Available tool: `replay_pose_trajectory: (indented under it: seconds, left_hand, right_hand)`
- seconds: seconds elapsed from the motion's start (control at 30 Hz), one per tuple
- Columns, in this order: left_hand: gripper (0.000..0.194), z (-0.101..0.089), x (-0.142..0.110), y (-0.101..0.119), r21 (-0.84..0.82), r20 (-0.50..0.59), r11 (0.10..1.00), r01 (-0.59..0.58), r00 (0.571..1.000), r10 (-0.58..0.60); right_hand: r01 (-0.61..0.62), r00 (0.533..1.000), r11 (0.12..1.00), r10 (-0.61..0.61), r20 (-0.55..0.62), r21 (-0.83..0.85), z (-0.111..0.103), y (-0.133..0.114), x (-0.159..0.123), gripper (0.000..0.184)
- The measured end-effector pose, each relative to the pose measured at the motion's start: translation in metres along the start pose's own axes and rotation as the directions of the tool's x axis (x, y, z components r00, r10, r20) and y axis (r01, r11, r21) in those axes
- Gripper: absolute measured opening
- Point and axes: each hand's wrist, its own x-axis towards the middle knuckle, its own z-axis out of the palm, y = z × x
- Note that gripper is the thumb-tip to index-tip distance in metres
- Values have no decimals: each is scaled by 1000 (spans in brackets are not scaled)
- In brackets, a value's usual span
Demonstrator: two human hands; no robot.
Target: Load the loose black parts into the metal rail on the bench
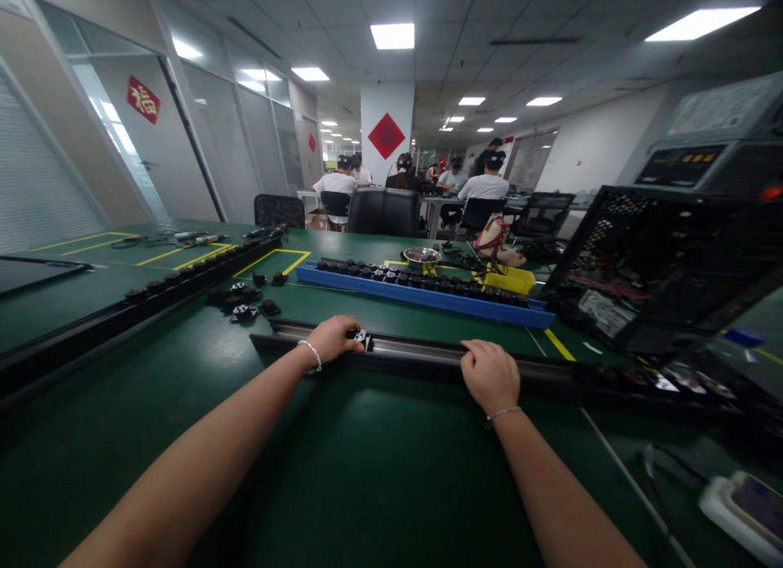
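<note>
A long black channel rail (422, 357) lies across the green table in front of me. Near its left end, my left hand (333, 339) is closed on a small black-and-white part (363, 338), which sits in or just over the channel. My right hand (491, 374) is closed over the rail further right, its fingers wrapped on the far edge. Several small black parts (243, 312) lie loose on the table beyond the rail's left end. More parts (636, 380) sit in the rail's right stretch, blurred.
A blue tray (422, 297) filled with black parts stands behind the rail. Another long black rail (152, 315) runs along the left. An open computer case (661, 266) and a yellow tray (510, 281) stand right. A white power strip (743, 511) lies near right. People sit far back.
</note>
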Motion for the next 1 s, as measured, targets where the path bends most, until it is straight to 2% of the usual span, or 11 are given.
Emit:
replay_pose_trajectory:
  seconds: [0.47,1.0]
  left_hand:
    - [37,-19,-12,-11,-11,27,999,41,999,-40]
    - [41,-29,-19,-50,-26,69,999,41,997,-39]
  right_hand:
    - [-3,1000,1000,3,4,-5,0,1,0,33]
    - [2,1000,1000,-2,8,-1,0,0,0,34]
